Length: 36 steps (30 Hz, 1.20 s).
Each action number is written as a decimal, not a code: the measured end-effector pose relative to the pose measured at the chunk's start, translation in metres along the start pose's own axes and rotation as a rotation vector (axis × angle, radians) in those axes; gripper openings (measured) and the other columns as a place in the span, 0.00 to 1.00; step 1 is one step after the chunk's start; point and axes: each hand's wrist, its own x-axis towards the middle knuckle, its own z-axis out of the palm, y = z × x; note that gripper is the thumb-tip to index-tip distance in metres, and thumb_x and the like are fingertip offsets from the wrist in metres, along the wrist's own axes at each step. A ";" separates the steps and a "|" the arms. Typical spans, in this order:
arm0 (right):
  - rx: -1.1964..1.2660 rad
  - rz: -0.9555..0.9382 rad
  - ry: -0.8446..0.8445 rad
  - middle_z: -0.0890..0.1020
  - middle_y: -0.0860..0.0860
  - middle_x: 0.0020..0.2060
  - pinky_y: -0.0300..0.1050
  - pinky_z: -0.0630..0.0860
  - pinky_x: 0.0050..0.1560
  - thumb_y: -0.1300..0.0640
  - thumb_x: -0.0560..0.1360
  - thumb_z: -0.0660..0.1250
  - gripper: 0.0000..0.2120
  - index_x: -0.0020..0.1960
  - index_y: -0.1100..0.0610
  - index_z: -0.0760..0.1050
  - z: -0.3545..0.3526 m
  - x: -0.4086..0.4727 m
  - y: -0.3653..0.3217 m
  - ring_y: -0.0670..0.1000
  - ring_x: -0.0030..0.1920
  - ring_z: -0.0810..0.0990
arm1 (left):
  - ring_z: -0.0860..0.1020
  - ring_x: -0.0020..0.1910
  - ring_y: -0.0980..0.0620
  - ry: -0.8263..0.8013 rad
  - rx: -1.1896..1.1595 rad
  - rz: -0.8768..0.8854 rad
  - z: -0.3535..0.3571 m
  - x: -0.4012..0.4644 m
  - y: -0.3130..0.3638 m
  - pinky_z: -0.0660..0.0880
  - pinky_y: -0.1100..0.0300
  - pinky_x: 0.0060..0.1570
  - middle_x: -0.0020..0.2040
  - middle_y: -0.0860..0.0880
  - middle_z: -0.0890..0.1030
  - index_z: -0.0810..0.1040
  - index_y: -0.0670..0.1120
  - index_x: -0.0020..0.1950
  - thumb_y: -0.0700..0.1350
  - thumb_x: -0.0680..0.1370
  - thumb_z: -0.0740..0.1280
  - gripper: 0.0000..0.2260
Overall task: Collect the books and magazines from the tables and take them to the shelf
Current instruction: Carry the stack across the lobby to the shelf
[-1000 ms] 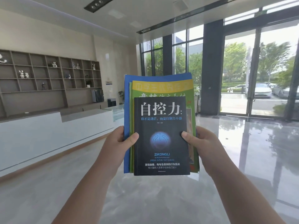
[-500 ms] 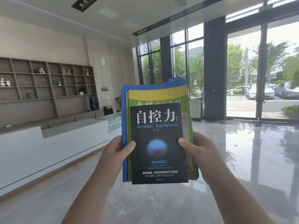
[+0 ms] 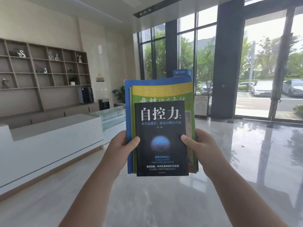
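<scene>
Both hands hold a stack of books (image 3: 161, 128) up in front. The left hand (image 3: 120, 147) grips the left edge and the right hand (image 3: 200, 147) grips the right edge, thumbs on the black book (image 3: 161, 140) on top. The big wall shelf (image 3: 44, 74) is far off to the left. A long white counter (image 3: 54, 140) stands between. The shiny floor (image 3: 164, 202) is bare.
</scene>
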 end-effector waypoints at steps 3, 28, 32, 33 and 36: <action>0.011 0.037 0.042 0.87 0.56 0.46 0.52 0.83 0.40 0.62 0.77 0.67 0.08 0.55 0.58 0.81 0.000 0.095 0.037 0.60 0.45 0.87 | 0.84 0.53 0.51 -0.055 -0.016 -0.033 0.019 0.103 -0.038 0.79 0.54 0.53 0.52 0.52 0.87 0.81 0.48 0.56 0.43 0.81 0.65 0.07; 0.000 0.083 -0.018 0.87 0.55 0.47 0.58 0.82 0.51 0.63 0.77 0.68 0.07 0.54 0.57 0.80 -0.008 0.904 0.421 0.59 0.49 0.86 | 0.83 0.51 0.57 -0.021 0.060 -0.073 0.188 0.875 -0.412 0.77 0.64 0.46 0.51 0.54 0.86 0.80 0.47 0.58 0.45 0.81 0.65 0.08; 0.020 0.078 0.000 0.84 0.64 0.50 0.70 0.77 0.50 0.63 0.78 0.67 0.08 0.56 0.60 0.79 0.008 1.042 0.482 0.61 0.45 0.83 | 0.79 0.36 0.67 -0.032 0.050 -0.060 0.202 1.015 -0.480 0.72 0.75 0.34 0.37 0.61 0.83 0.79 0.45 0.53 0.42 0.81 0.64 0.05; 0.025 0.081 0.004 0.85 0.63 0.50 0.70 0.77 0.51 0.63 0.78 0.67 0.08 0.56 0.60 0.78 0.010 1.079 0.496 0.62 0.45 0.83 | 0.80 0.37 0.65 -0.039 0.049 -0.060 0.207 1.053 -0.494 0.72 0.74 0.35 0.40 0.60 0.83 0.79 0.45 0.54 0.43 0.81 0.64 0.05; 0.018 0.095 0.029 0.87 0.58 0.49 0.66 0.80 0.51 0.62 0.77 0.67 0.07 0.55 0.58 0.79 0.013 1.168 0.529 0.61 0.48 0.85 | 0.83 0.50 0.58 -0.036 0.029 -0.078 0.220 1.147 -0.526 0.77 0.66 0.45 0.51 0.52 0.86 0.80 0.45 0.57 0.43 0.81 0.65 0.07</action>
